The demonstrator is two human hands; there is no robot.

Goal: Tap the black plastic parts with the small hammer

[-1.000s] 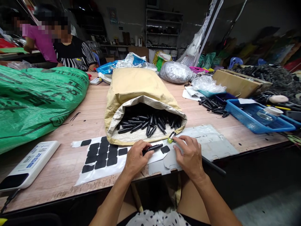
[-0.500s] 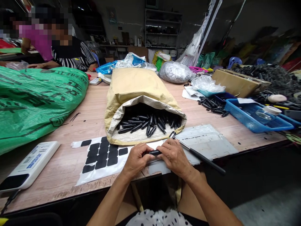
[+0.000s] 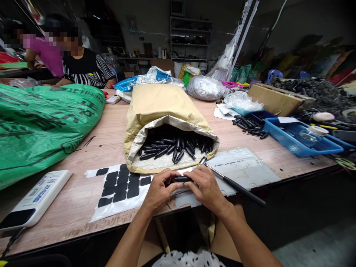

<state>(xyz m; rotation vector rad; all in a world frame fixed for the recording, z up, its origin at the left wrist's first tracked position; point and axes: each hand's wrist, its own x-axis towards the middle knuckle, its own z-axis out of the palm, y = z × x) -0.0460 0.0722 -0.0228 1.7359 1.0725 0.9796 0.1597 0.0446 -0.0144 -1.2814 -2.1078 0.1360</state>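
Observation:
Near the table's front edge, my left hand and my right hand pinch a short black cylindrical part between them, one at each end. Just behind them lies a tan sack, its mouth towards me, with several black cylindrical parts inside. A sheet of black rounded stickers on white backing lies left of my hands. To the right, a hammer-like tool with a black handle rests across a grey translucent sheet.
A green sack and a white device occupy the left. On the right are a blue tray, loose black parts and a cardboard box. Two people sit at the back left.
The view has shifted slightly. Both hands still hold the black part, with the fingers moved a little and more of the part showing between them.

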